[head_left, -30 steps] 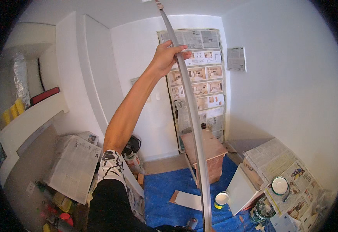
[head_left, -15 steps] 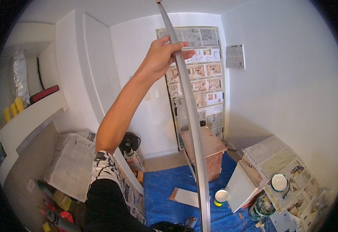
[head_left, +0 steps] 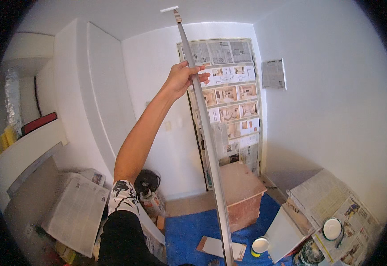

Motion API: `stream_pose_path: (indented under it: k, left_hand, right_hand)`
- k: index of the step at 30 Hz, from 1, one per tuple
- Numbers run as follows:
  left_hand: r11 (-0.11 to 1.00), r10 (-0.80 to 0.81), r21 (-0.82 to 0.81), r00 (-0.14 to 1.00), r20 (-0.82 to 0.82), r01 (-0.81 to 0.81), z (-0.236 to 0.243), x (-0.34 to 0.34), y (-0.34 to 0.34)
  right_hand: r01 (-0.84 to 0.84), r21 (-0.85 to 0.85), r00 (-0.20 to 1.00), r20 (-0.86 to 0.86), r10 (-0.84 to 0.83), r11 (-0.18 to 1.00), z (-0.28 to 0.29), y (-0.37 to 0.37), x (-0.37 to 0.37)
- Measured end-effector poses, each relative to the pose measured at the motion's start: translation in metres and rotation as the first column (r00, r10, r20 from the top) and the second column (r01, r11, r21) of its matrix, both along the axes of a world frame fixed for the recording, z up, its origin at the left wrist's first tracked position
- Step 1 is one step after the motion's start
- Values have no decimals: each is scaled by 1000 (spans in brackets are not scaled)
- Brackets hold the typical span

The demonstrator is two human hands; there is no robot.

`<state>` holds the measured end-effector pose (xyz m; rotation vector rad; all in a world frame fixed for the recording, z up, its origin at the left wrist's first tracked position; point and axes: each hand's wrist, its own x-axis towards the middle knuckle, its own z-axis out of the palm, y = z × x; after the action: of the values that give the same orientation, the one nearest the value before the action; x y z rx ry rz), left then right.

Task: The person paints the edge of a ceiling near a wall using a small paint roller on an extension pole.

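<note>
My left hand (head_left: 187, 76), arm raised from the lower edge, grips a long grey metal pole (head_left: 209, 150) loosely, thumb across it and some fingertips sticking out past it. The pole runs from the bottom edge up toward the ceiling (head_left: 211, 9). At its top a tan-wrapped joint (head_left: 177, 17) carries a narrow white roller-like head (head_left: 169, 9), at or very near the ceiling; I cannot tell if they touch. My right hand is not in view.
Newspaper covers the door (head_left: 229, 102). A wooden cabinet (head_left: 242, 208) stands on blue sheeting (head_left: 184, 239). Paint containers (head_left: 260, 246), a white panel (head_left: 282, 235) and newspaper-covered items (head_left: 313, 195) sit at right. A shelf niche (head_left: 38, 137) and newspapers (head_left: 76, 208) are at left.
The view has tilted up, so the room appears lower. The pole's white head, out of sight half a second ago, shows again, and the pole's top sits slightly further left.
</note>
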<state>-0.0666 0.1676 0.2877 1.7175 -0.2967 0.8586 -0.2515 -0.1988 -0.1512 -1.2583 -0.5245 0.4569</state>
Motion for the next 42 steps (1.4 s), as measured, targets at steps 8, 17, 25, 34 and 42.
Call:
stream_pose_path:
  k: [8, 17, 25, 34, 42]
  left_hand:
    - [999, -12, -37, 999, -44, 10, 8, 104, 142]
    - [997, 32, -63, 996, -78, -37, 16, 206, 247]
    - [996, 42, -73, 998, -45, -45, 7, 249, 288]
    - [989, 126, -64, 990, -61, -130, -48, 251, 280]
    - [992, 115, -33, 990, -84, -118, -68, 220, 281]
  right_hand:
    - [-63, 8, 996, 67, 62, 998, 10, 147, 110]
    - [28, 62, 979, 200, -40, 998, 11, 261, 224]
    - [41, 38, 998, 42, -43, 998, 21, 282, 262]
    - [216, -401, 925, 375, -56, 890, -68, 223, 240]
    - [256, -263, 887, 446, -118, 930, -78, 222, 219]
